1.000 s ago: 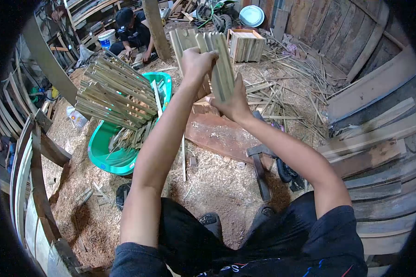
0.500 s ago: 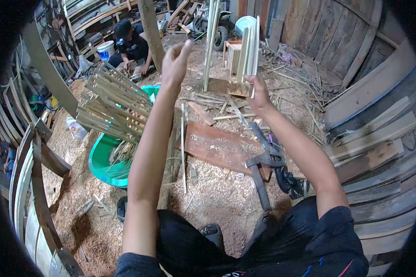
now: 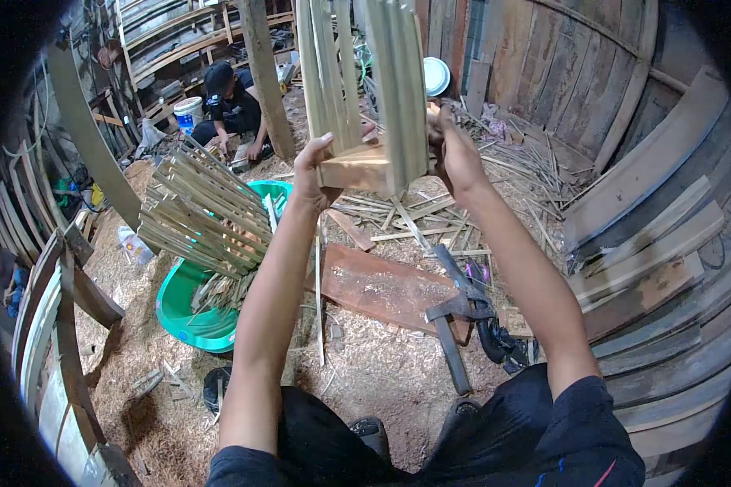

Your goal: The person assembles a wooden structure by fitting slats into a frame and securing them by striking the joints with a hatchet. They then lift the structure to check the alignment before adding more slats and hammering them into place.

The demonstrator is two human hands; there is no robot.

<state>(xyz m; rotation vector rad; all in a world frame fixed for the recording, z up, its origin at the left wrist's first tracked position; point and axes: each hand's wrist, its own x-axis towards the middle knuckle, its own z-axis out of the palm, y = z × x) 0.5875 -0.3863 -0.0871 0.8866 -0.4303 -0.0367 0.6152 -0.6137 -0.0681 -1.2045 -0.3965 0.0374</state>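
Observation:
Raised in front of me is a wooden piece with a thick base block and tall, thin slats [image 3: 406, 105] standing upright from it. My left hand [image 3: 310, 174] grips the base at its left end, thumb up along the side. On the other side, my right hand [image 3: 456, 154] is closed around the right edge, its fingers partly hidden behind the slats. The tops of the slats run out of view. Below the piece, a reddish-brown board [image 3: 374, 280] dusted with shavings lies on the ground.
A green tub [image 3: 170, 304] with a bundle of slats [image 3: 207, 203] stands at left. A dark metal tool [image 3: 455, 304] lies across the board's right end. Planks [image 3: 658, 268] line the right side. A person [image 3: 234, 105] crouches beyond, by a wooden post [image 3: 264, 77].
My left hand, held up apart from the piece before, has come down onto its base. The slatted piece has turned and now looks larger and nearer. My right hand still holds it.

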